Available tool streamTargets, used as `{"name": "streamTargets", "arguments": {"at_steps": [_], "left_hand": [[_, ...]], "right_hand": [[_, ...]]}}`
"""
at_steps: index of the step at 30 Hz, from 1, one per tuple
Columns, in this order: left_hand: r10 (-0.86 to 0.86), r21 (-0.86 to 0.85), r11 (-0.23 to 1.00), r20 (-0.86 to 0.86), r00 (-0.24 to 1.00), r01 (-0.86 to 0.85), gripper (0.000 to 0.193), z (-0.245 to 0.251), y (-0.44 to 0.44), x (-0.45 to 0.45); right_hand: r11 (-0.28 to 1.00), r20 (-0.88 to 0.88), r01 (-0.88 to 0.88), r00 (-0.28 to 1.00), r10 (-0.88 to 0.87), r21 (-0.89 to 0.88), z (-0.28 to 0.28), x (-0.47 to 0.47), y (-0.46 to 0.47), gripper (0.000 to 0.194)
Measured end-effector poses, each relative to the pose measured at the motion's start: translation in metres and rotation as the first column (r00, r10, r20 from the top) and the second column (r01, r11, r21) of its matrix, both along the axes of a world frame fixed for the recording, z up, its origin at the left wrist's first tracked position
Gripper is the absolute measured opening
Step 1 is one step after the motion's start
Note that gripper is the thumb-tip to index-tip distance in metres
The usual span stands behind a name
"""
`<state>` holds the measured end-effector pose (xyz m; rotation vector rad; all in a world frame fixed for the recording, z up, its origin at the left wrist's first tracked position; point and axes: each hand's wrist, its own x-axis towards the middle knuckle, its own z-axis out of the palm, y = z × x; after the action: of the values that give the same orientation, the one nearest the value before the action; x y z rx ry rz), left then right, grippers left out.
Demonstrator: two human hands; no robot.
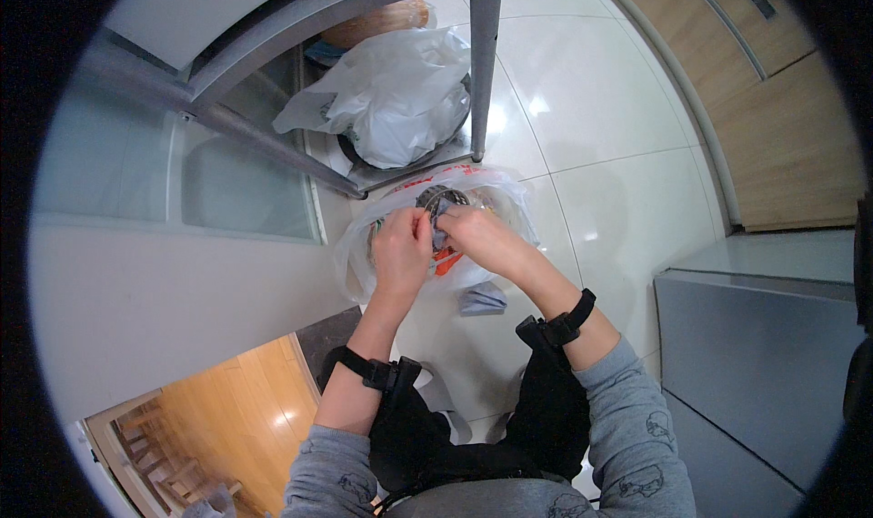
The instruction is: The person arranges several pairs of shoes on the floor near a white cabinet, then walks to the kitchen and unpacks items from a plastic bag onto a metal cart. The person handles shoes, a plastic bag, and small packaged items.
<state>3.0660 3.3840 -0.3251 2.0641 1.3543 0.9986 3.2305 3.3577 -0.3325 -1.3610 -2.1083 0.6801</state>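
Note:
Both my hands are over an opened white plastic bag [354,272] on the tiled floor, which holds mixed items, among them something orange [448,262]. Between finger and thumb, my left hand [404,248] pinches the rim of a dark perforated round strainer [436,194]. My right hand [477,235] grips a crumpled grey-blue cloth [442,237] against the strainer. The fingertips hide part of both. Another folded grey-blue cloth [483,300] lies on the floor just below the bag.
A metal rack [481,74] stands ahead, with a filled white plastic bag [409,95] on its low shelf. Left is a white door panel [170,293]; right are a wooden cabinet [791,149] and a grey appliance or cabinet [743,340]. My slippered feet are below.

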Motion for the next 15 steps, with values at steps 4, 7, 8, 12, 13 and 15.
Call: {"name": "streamTargets", "arguments": {"at_steps": [4,7,8,12,13,15], "left_hand": [[0.041,0.024,0.999,-0.062,0.997,-0.039,0.009,0.0,0.006,-0.005],[0.038,0.067,0.997,-0.067,0.997,-0.034,0.01,0.001,0.009,-0.011],[0.057,0.059,0.997,-0.049,0.997,-0.054,0.008,0.001,0.011,-0.012],[0.132,0.058,0.99,-0.002,0.991,-0.132,0.007,0.003,0.019,-0.022],[0.157,0.031,0.987,-0.01,0.988,-0.156,0.007,0.004,0.021,-0.025],[0.168,0.009,0.986,0.026,0.985,-0.168,0.008,0.005,0.023,-0.029]], "right_hand": [[0.999,-0.011,-0.012,1.0,0.013,0.049,0.002,0.005,0.001,0.014],[0.996,-0.044,0.014,0.999,-0.01,0.087,0.004,0.009,0.001,0.015],[0.995,-0.073,0.037,0.997,-0.03,0.093,0.005,0.011,0.001,0.016],[0.993,-0.125,0.054,0.991,-0.04,0.109,0.006,0.021,0.0,0.02],[0.993,-0.136,0.069,0.989,-0.056,0.098,0.007,0.023,0.0,0.02],[0.99,-0.157,0.108,0.983,-0.093,0.093,0.006,0.026,-0.001,0.02]]}}
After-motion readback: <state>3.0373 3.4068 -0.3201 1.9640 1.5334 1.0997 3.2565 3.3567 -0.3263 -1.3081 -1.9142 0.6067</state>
